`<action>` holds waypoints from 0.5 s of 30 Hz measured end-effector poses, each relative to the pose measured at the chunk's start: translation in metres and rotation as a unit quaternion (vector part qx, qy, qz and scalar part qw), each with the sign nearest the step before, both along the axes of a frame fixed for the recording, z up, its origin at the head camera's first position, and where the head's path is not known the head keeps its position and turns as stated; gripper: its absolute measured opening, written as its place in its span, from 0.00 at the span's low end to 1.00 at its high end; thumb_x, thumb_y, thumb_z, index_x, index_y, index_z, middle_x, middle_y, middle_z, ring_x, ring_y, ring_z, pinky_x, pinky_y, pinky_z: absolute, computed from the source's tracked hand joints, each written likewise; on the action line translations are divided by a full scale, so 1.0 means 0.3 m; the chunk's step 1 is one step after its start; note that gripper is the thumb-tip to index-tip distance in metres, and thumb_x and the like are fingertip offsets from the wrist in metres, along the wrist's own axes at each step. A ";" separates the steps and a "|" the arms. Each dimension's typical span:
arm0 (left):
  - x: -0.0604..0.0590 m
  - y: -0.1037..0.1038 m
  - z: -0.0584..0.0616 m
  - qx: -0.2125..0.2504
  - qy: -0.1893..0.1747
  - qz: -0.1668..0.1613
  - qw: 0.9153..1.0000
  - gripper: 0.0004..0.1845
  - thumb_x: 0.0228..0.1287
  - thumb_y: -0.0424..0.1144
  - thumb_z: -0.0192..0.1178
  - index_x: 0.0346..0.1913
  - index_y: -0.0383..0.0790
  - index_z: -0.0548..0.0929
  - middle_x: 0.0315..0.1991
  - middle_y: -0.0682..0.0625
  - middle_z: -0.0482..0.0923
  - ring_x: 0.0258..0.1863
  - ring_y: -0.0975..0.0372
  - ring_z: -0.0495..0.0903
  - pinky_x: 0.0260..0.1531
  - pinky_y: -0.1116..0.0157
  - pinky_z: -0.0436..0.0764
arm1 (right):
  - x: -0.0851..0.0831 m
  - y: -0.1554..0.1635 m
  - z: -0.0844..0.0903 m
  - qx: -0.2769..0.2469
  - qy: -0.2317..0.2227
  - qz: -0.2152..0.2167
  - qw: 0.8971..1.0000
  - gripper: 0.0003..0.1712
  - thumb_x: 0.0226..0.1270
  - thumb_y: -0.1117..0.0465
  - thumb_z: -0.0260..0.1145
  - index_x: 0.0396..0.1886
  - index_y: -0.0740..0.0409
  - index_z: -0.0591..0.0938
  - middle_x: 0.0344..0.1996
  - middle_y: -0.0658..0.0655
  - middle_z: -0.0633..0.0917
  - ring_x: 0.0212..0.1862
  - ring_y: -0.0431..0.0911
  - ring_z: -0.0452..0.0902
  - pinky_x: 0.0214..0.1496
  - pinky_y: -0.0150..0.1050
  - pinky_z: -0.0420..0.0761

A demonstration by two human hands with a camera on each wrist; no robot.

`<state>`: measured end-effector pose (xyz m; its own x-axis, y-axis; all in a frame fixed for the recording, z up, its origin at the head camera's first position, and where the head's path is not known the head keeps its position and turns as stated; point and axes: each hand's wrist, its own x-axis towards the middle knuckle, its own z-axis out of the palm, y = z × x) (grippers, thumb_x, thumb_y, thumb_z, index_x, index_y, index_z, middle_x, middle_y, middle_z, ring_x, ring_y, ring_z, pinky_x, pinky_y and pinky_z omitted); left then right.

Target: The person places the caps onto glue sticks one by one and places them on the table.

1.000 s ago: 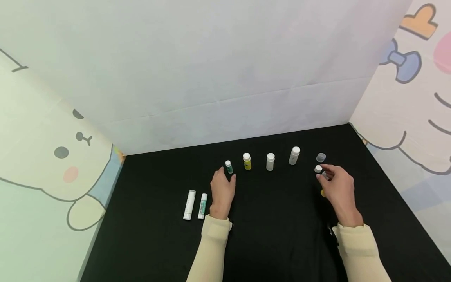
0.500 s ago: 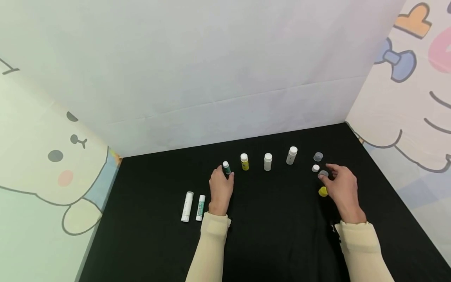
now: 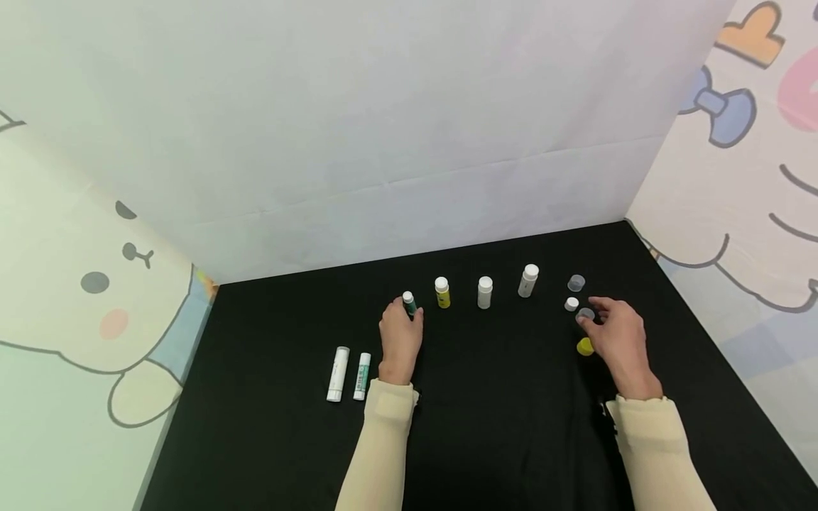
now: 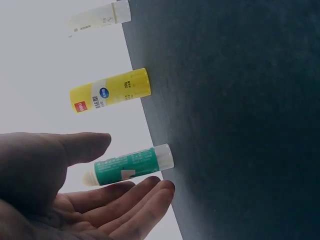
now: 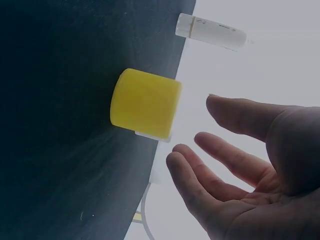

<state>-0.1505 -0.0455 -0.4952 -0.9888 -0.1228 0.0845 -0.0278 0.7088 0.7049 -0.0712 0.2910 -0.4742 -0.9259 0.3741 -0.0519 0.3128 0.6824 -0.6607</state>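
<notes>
Closing in over the last second, our left hand (image 3: 399, 339) has brought its fingers (image 4: 150, 192) up beside the green glue stick (image 3: 410, 304), which stands upright on the worktop (image 3: 498, 426); they are relaxed and spread, holding nothing. Our right hand (image 3: 616, 337) has drifted back from the small white cap (image 3: 571, 304) toward the yellow cap (image 5: 145, 102), fingers loosely open just beside it. We judge both grasps about to begin.
</notes>
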 end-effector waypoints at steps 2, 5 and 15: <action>-0.004 0.000 0.000 0.000 0.000 0.000 1.000 0.14 0.73 0.35 0.68 0.53 0.27 0.84 0.45 0.35 0.85 0.44 0.42 0.87 0.46 0.46 0.86 | -0.002 0.004 -0.001 -0.001 -0.003 0.002 1.000 0.26 0.74 0.66 0.67 0.66 0.77 0.76 0.61 0.81 0.74 0.60 0.73 0.75 0.59 0.69 0.77; -0.009 0.000 0.001 -0.001 0.001 0.001 1.000 0.13 0.74 0.35 0.68 0.52 0.27 0.84 0.45 0.35 0.85 0.44 0.42 0.87 0.46 0.45 0.86 | -0.003 0.009 -0.001 0.000 -0.004 0.007 1.000 0.26 0.74 0.66 0.67 0.66 0.77 0.76 0.60 0.81 0.75 0.60 0.73 0.75 0.59 0.69 0.77; -0.019 0.000 -0.008 0.005 0.002 -0.001 1.000 0.12 0.74 0.35 0.67 0.51 0.28 0.84 0.43 0.36 0.85 0.41 0.43 0.87 0.44 0.47 0.86 | -0.013 0.014 0.000 0.002 0.003 0.015 1.000 0.26 0.73 0.67 0.68 0.65 0.78 0.77 0.59 0.81 0.76 0.59 0.73 0.75 0.56 0.68 0.79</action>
<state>-0.1563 -0.0455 -0.4975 -0.9887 -0.1213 0.0876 -0.0230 0.7019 0.7119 -0.0752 0.2952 -0.4742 -0.9372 0.3458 -0.0458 0.2883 0.6941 -0.6596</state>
